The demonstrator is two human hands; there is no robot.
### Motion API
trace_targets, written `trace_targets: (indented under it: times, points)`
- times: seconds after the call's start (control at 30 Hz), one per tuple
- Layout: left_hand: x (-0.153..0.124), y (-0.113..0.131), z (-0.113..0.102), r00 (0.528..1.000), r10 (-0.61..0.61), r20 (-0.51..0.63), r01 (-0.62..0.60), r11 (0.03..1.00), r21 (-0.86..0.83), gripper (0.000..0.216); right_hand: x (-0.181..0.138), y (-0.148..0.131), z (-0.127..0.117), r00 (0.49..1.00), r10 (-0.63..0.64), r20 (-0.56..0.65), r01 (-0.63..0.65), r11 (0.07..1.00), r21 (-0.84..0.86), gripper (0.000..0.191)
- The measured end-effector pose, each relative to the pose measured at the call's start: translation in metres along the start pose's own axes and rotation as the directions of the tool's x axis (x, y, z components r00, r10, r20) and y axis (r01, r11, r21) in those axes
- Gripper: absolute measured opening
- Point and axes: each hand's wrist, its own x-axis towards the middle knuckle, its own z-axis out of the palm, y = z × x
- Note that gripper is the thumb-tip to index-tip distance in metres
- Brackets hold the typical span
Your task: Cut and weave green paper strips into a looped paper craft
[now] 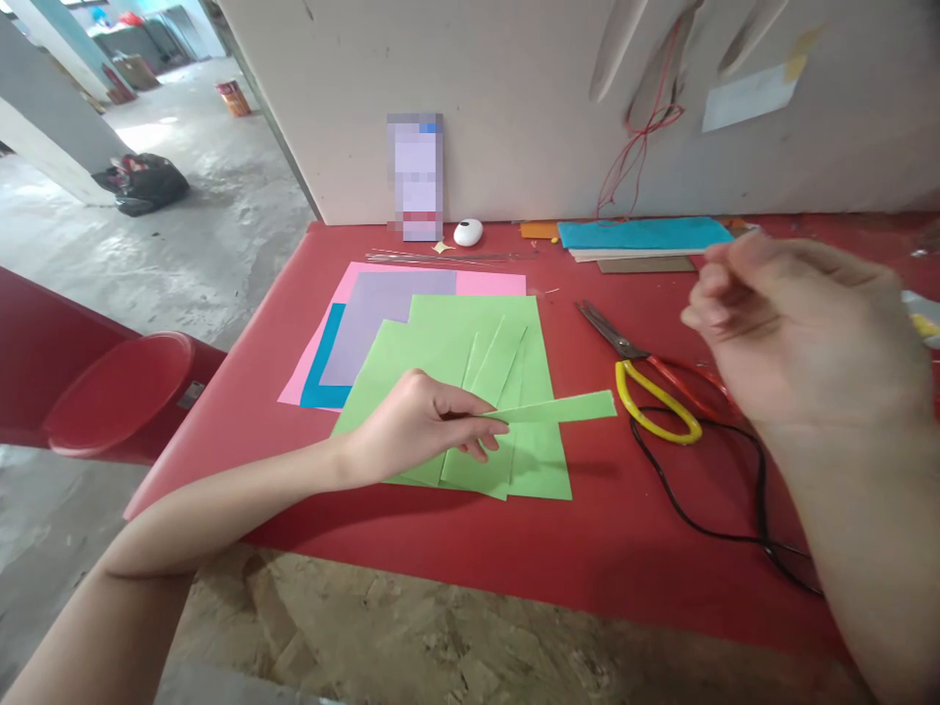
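My left hand point(426, 421) pinches one end of a green paper strip point(565, 407), which sticks out to the right above the table. Under the hand lie green paper sheets point(470, 343) with several cut strips fanned on top. My right hand point(800, 328) is raised above the table on the right, fingers curled together; whether it holds anything is unclear. Scissors with yellow and red handles point(653, 387) lie on the red table cover point(514, 548) between the hands, blades pointing away.
Pink point(489, 283), grey-purple point(382, 313) and blue point(323, 377) sheets lie beneath the green ones. Thin wires point(447, 258), a white oval object point(468, 232) and a stack of coloured paper point(642, 237) sit by the wall. A black cord point(734, 529) loops at right. A red stool point(121, 392) stands at left.
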Motion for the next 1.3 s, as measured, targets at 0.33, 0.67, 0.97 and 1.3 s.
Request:
trace_targets:
  times: [0.33,0.67,0.97,1.3]
  points:
    - [0.014,-0.009,0.0,0.997,0.078,-0.025,-0.078,0.997,0.014,0.035,-0.034,0.008,0.03,0.878,0.191,0.44,-0.001,0.918,-0.397,0.023]
    - [0.005,-0.006,0.004,0.989,0.132,0.06,-0.14,0.976,0.168,0.029,-0.041,0.026,0.039,0.886,0.168,0.432,0.06,0.883,-0.466,0.018]
    - [0.016,-0.008,-0.002,0.998,0.047,0.031,-0.045,0.998,-0.042,0.028,-0.038,0.021,0.033,0.92,0.108,0.378,0.033,0.936,-0.35,0.031]
    - [0.013,-0.01,0.003,0.978,0.193,-0.085,-0.201,0.975,-0.098,0.034,-0.042,0.023,0.036,0.761,0.246,0.6,-0.086,0.955,-0.282,0.029]
